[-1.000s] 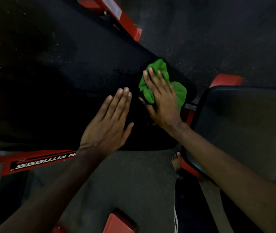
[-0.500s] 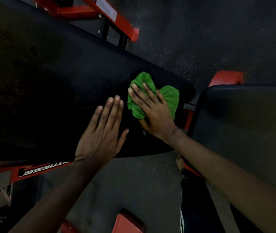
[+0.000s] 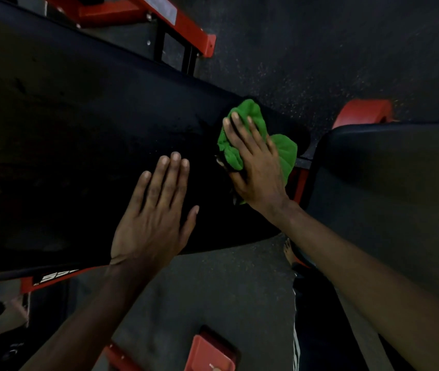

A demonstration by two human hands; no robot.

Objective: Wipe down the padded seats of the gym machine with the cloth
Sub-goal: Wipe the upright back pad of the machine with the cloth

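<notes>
Green cloth [image 3: 280, 151] wiping the right end of a long black padded seat [image 3: 79, 129].
The right hand [image 3: 255, 167] presses it flat, fingers straight; the left hand [image 3: 154, 223] rests open-palmed just left. Within half a second the cloth has slid back toward the far edge: wiping is mid-stroke, and the second seat [image 3: 387, 183] at right likely still waits.

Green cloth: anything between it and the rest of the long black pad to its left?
Yes. The left hand lies flat on the black pad just left of the green cloth, which the right hand presses down. Nothing else shows on the pad.
</notes>
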